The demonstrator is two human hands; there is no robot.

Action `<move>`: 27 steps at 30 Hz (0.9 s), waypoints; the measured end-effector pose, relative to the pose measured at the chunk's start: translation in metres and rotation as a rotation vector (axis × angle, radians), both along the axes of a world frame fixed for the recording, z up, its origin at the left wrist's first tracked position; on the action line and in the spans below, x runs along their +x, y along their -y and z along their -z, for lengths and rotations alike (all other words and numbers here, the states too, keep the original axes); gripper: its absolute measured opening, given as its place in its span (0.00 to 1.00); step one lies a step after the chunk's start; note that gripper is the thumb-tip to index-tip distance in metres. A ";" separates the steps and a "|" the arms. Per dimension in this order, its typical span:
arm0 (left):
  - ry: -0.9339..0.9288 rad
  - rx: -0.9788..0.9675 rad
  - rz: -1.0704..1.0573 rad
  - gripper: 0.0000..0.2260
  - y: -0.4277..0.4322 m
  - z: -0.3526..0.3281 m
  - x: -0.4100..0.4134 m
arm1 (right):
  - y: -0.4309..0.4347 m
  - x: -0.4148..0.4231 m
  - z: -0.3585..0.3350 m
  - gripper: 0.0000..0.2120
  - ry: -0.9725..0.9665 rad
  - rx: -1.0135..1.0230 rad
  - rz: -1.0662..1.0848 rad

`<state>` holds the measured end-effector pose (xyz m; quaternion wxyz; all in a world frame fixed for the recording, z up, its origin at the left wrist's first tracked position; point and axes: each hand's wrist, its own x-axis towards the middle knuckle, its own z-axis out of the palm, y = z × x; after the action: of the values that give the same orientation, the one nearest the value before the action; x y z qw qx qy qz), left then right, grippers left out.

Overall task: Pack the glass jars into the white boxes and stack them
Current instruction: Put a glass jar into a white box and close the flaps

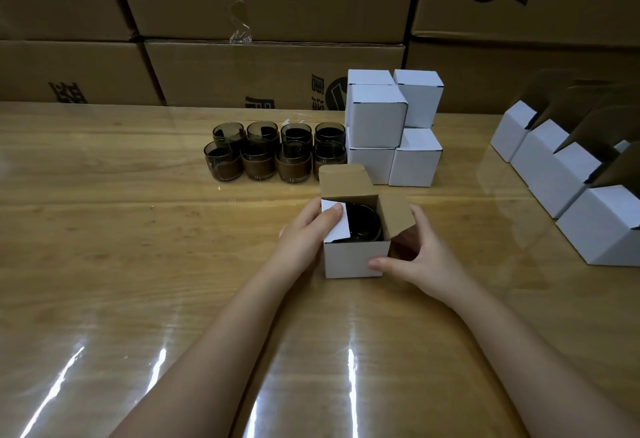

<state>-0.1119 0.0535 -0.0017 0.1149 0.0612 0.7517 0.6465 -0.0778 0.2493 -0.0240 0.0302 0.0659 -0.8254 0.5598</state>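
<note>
Left hand [308,229] is clamped on the open white box [349,259], its left flap [338,229] pressed inward by the thumb; its right side is gripped by the right hand [419,250]. Glass jar [363,226] is seated inside. Risk — rear lid [346,183] gets folded before the right flap [396,212], so the tuck jams or creases.

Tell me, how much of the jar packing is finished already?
Done: at least five closed white boxes stand stacked at the back. In hand: a jar sits in the open box; the left hand presses a side flap down while the right hand holds the box. Left: closing and stacking this one, then eight loose jars to pack into the spare boxes on the right.
</note>
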 end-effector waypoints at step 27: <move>-0.157 0.153 0.049 0.13 -0.003 -0.003 0.004 | 0.002 0.004 -0.006 0.30 -0.060 -0.023 -0.116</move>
<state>-0.1076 0.0565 0.0011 0.0663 0.1385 0.7053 0.6920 -0.0742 0.2477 -0.0178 0.0232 0.1298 -0.8125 0.5679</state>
